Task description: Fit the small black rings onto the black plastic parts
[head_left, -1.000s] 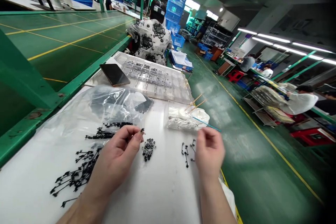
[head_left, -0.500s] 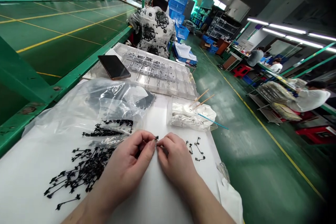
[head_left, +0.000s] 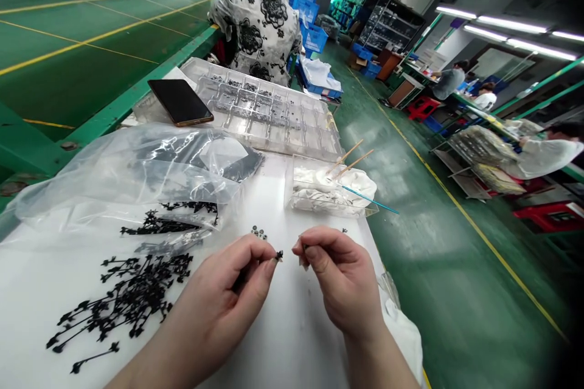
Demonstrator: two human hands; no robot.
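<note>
My left hand (head_left: 239, 282) pinches a small black part (head_left: 280, 254) between thumb and forefinger, its end showing past the fingertips. A short gap away, my right hand (head_left: 344, 276) is closed in a pinch too; whatever tiny thing it may hold is mostly hidden. Beyond my left fingers lie several small round metallic-looking pieces (head_left: 258, 231) on the white table top (head_left: 292, 340). To the left of my left hand spreads a pile of thin black rods with knobbly ends (head_left: 132, 298). More such rods (head_left: 159, 225) lie in or under a clear plastic bag (head_left: 91, 164).
A clear box of white cloth (head_left: 333, 194) with sticks stands ahead. Behind it are a divided clear tray (head_left: 269, 127) of small parts and a phone (head_left: 180, 101). A person in a flowered top (head_left: 262, 30) sits beyond. A green frame (head_left: 104, 118) borders the left.
My hands have moved apart; they were touching around the small black part, which stays in my left fingers. My right hand has shifted right, and the small round pieces have come into view.
</note>
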